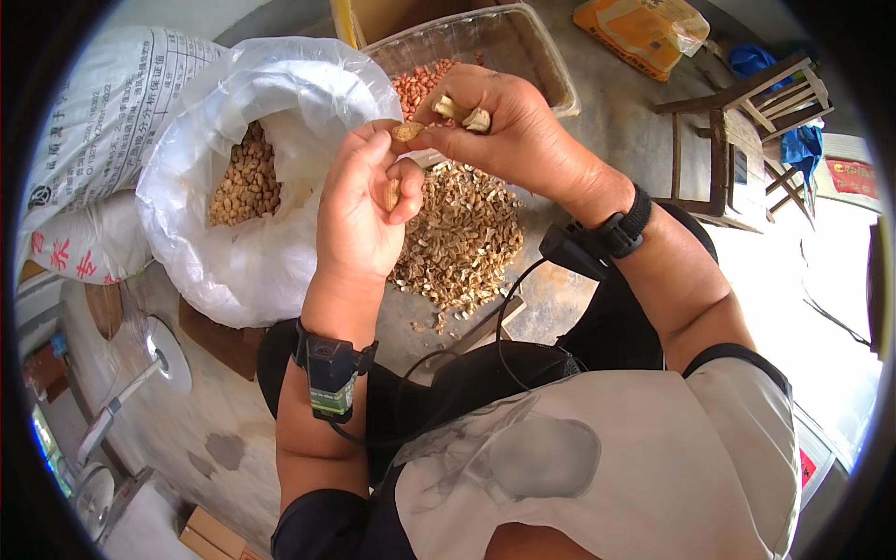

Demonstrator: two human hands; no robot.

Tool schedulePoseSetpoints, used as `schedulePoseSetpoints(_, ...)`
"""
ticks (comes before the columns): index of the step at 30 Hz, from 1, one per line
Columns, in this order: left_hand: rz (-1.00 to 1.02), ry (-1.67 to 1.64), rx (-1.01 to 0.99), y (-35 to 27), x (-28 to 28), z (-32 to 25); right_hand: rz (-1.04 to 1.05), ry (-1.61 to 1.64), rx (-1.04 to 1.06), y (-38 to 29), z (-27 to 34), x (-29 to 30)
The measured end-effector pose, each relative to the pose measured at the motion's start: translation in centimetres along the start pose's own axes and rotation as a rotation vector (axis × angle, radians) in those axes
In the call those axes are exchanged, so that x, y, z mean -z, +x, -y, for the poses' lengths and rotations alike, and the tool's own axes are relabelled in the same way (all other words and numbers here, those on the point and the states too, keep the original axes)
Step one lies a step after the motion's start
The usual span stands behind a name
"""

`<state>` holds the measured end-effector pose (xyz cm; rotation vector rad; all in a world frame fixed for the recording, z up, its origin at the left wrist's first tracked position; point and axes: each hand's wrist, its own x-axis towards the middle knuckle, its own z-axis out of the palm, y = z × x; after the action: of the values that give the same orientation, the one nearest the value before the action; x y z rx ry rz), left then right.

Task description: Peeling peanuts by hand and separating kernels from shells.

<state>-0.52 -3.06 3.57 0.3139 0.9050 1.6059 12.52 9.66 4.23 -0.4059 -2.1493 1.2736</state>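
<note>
My left hand (360,217) has an unshelled peanut (393,195) tucked in its curled fingers. Between its thumb and forefinger is another peanut pod (407,132), which the fingertips of my right hand (521,133) also touch. Pale empty shell pieces (462,114) are held in the curl of my right hand. Beneath both hands, a heap of broken peanut shells (458,234) covers part of the floor. Red shelled kernels (422,85) lie in a clear plastic tub (514,52) behind my right hand, which partly hides them.
On the left, an open plastic-lined sack (280,273) holds unshelled peanuts (246,182). Printed sacks (119,105) stand beside it. A wooden chair (714,161) and an orange bag (640,31) are at right. A pedestal fan (164,360) stands lower left. Cables run from my wrist devices.
</note>
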Motion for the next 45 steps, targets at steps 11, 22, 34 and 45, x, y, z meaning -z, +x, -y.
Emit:
schedulePoseSetpoints(11,-0.051,0.205,-0.154,-0.3,-0.7,-0.8,0.126,0.252,-0.303,0.3,0.8,1.3)
schedulePoseSetpoints(22,0.024,0.213,-0.111,-0.4,-0.5,-1.0,0.159,0.231,-0.201,0.0,0.9,1.3)
schedulePoseSetpoints(34,0.004,-0.073,-0.028,0.1,0.5,-0.5,0.300,0.111,-0.092,-0.6,0.2,1.5)
schedulePoseSetpoints(45,0.031,-0.063,-0.018,0.2,0.4,-0.1,0.399,0.144,-0.184,-0.3,0.1,1.2)
